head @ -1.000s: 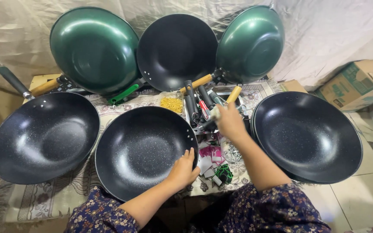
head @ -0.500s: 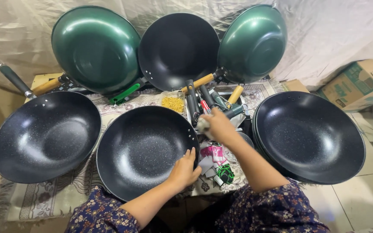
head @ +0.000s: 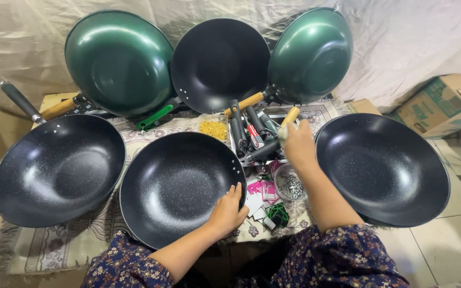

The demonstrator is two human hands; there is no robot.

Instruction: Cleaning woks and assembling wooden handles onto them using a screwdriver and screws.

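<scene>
Left hand (head: 226, 213) gripping the rim of the middle black wok (head: 180, 188) at its 4 o'clock edge. Right hand (head: 298, 146) closing around a wooden handle (head: 290, 116) at 12 o'clock, above the pile of black handles (head: 247, 128). Flanking at 9 and 3 o'clock: left black wok (head: 57, 169), right black wok (head: 382, 168); leaning at 12 o'clock, two green woks (head: 118, 63).
</scene>
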